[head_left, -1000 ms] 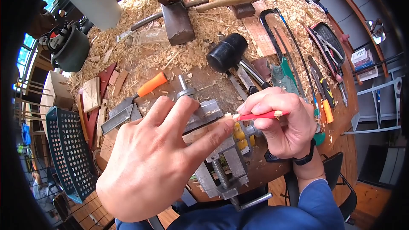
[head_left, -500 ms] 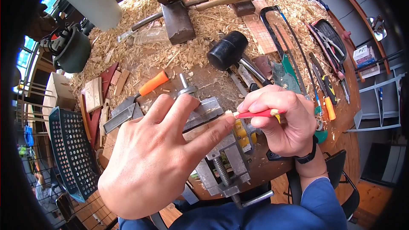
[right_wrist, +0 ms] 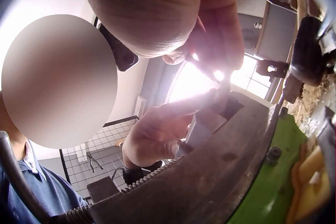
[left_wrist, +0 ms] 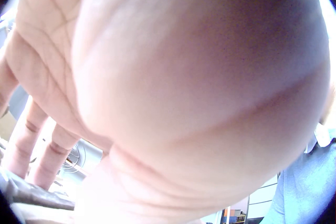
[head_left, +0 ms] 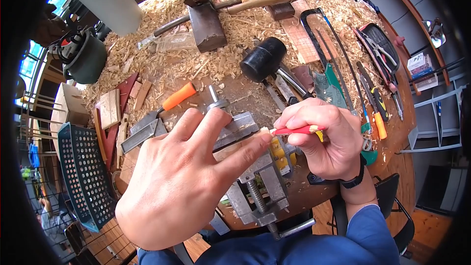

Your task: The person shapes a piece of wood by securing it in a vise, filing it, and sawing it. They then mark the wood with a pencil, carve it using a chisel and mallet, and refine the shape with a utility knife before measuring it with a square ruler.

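A metal bench vise (head_left: 255,176) stands at the near edge of a round wooden table (head_left: 314,194). My left hand (head_left: 189,176) lies flat over it with straight, spread fingers, the forefinger tip reaching the pencil's point. My right hand (head_left: 321,137) pinches a red pencil (head_left: 294,130), its tip pointing left at the vise's top. In the left wrist view only my palm (left_wrist: 173,87) and fingers (left_wrist: 31,140) show. The right wrist view, from below, shows the vise body (right_wrist: 210,182) and both hands above it.
Wood shavings (head_left: 230,24) cover the far table. A black rubber mallet (head_left: 262,59), a wooden plane (head_left: 203,14), a coping saw (head_left: 319,39), an orange-handled chisel (head_left: 169,102), pliers (head_left: 378,51) and wood scraps (head_left: 110,110) lie around. A perforated teal tray (head_left: 81,176) sits at left.
The view has shifted slightly. Both hands stay on the vise, with the pencil tip against the left forefinger as before.
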Demonstrator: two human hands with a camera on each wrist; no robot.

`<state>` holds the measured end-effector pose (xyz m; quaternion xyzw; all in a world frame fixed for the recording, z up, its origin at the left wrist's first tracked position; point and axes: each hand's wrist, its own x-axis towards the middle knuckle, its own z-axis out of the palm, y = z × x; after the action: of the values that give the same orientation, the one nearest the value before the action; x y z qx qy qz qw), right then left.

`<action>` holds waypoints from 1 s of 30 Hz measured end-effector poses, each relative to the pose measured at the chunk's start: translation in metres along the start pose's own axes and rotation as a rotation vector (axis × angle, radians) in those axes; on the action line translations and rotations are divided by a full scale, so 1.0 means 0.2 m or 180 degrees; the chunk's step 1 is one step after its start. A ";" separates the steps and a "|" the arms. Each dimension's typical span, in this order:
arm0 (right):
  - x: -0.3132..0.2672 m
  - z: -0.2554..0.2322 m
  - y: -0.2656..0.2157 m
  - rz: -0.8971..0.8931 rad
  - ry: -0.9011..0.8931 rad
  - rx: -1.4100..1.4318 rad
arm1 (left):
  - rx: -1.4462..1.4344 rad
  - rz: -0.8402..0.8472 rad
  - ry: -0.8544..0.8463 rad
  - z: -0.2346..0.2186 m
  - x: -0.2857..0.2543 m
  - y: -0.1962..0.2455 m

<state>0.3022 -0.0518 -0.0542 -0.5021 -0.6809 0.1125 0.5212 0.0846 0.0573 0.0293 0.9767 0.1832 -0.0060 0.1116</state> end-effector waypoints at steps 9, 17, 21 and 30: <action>0.00 0.00 0.00 -0.0020 -0.0001 0.0004 | -0.0015 0.0026 -0.0060 -0.01 0.00 0.00; 0.00 0.00 0.01 -0.0065 -0.0024 0.0018 | 0.0036 0.0002 0.0038 0.00 0.00 0.00; 0.00 0.00 0.01 -0.0081 -0.0024 -0.0035 | 0.0027 -0.0002 0.0052 0.00 0.00 0.00; 0.00 0.00 0.00 -0.0063 0.0007 -0.0088 | 0.0030 -0.0011 -0.0045 0.00 -0.01 0.00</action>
<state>0.3011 -0.0523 -0.0541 -0.5027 -0.6868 0.0974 0.5160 0.0833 0.0575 0.0292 0.9768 0.1840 -0.0139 0.1083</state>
